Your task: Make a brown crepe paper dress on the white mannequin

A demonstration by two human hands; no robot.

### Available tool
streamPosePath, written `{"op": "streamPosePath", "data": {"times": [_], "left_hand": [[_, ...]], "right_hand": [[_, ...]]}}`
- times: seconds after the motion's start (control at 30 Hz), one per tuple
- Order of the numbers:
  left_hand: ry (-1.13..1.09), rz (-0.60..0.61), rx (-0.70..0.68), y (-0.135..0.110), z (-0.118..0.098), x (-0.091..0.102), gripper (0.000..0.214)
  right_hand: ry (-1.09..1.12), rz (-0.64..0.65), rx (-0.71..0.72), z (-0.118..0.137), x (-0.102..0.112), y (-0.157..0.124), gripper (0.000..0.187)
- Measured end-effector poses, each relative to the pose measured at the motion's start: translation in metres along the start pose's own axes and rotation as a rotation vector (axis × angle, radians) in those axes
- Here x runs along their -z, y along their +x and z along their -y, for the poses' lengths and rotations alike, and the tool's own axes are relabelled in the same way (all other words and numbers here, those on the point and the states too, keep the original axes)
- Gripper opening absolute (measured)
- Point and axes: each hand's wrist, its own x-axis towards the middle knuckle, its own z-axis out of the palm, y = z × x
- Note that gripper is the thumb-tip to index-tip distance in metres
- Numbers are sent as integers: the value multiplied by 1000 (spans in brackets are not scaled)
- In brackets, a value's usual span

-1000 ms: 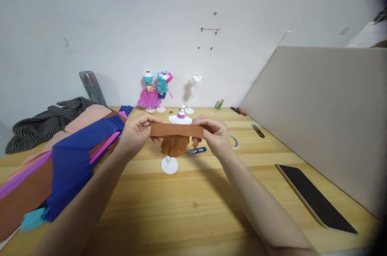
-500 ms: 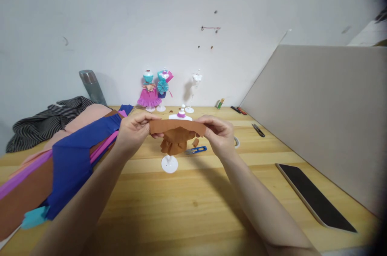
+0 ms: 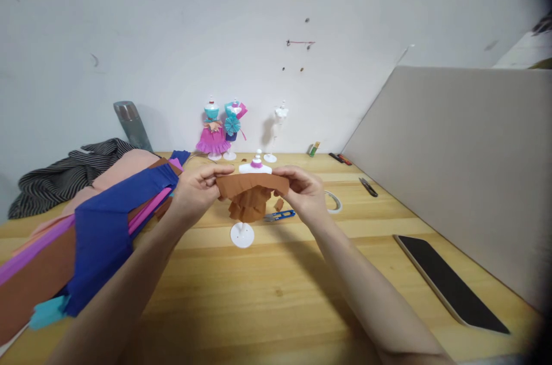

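My left hand [image 3: 196,192] and my right hand [image 3: 302,191] each pinch one end of a brown paper strip [image 3: 252,183], held level and slightly bowed in front of a small white mannequin [image 3: 255,167]. The mannequin has a purple neck band and wears a brown ruffled skirt [image 3: 249,208]. It stands on a round white base [image 3: 242,234] on the wooden table [image 3: 267,290]. The strip sits at the mannequin's chest, just above the skirt.
Blue-handled snips [image 3: 280,215] and a tape roll [image 3: 333,201] lie right of the mannequin. Dressed mannequins [image 3: 221,129] and a bare white one [image 3: 276,129] stand at the wall. Coloured paper sheets [image 3: 99,221] are piled left; a tablet [image 3: 448,281] lies right beside a grey divider [image 3: 466,164].
The strip has come down and closer to the mannequin's chest, bowing from flat to curved. Both hands have drawn a little nearer together.
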Motion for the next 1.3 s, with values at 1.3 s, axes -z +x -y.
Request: {"op": "streamPosePath", "data": {"times": [1.3], "left_hand": [[219, 95, -216, -1, -9, 15, 16]], "right_hand": [[-175, 82, 42, 21, -2, -6, 9]]}}
